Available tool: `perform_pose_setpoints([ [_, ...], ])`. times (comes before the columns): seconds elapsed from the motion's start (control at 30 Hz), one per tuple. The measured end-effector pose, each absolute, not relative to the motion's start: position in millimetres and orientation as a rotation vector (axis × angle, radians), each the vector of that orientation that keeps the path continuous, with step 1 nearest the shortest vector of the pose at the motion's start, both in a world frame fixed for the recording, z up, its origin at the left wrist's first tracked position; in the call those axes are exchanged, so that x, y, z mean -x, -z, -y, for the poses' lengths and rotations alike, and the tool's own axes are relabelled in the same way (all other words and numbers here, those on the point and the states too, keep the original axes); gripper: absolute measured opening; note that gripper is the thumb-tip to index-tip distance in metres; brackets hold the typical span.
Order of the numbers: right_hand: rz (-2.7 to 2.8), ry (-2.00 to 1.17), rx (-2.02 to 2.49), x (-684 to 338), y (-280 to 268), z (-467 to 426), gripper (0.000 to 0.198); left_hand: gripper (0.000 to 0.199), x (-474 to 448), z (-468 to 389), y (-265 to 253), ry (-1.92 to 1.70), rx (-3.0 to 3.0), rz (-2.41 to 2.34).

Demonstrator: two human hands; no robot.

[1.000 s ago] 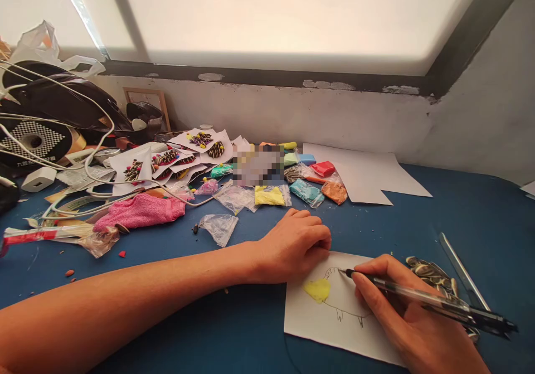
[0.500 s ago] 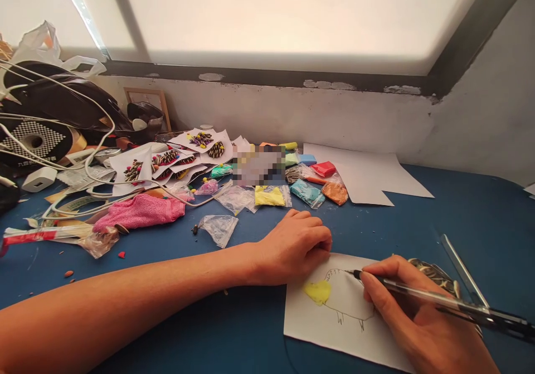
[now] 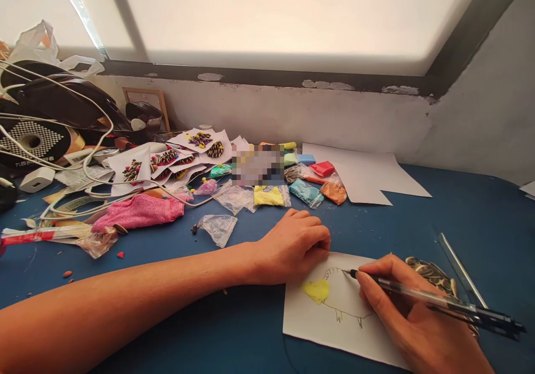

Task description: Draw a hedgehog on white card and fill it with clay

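My right hand (image 3: 413,307) is closed around a black and clear pen (image 3: 434,300), its tip on a sheet of white paper (image 3: 305,329). On that sheet is a drawn rounded outline with small loops along the top and short zigzag legs below. A yellow patch of what looks like clay (image 3: 316,291) sits at the outline's left end. My left hand (image 3: 295,246) rests, fingers curled, at the paper's upper left corner; the inside of those fingers is hidden. Striped sunflower seeds (image 3: 434,276) lie in a heap behind my right hand, partly covered by it.
Bags of coloured clay (image 3: 270,195) and larger white sheets (image 3: 368,179) lie toward the wall. Seed-decorated papers (image 3: 134,170), a pink cloth (image 3: 140,211), white cables (image 3: 98,103) and a tape roll (image 3: 33,140) crowd the left. A clear rod (image 3: 463,269) lies at right.
The pen's rear end has swung slightly left with my right hand, while its tip stays at the outline's top edge. My left hand keeps its place on the paper.
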State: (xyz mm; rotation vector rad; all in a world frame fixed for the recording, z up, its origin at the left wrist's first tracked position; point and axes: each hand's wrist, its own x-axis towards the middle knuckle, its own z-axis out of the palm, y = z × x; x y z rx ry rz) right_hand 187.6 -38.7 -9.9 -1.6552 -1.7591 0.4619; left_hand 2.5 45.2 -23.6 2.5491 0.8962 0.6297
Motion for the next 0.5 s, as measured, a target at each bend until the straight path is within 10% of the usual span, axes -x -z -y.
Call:
perform_pose_setpoints([
  [0.5, 1.852, -0.485, 1.589, -202.1, 12.2, 33.1, 0.024, 0.008, -2.6, -46.0, 24.5, -0.627, -2.565, -0.902],
])
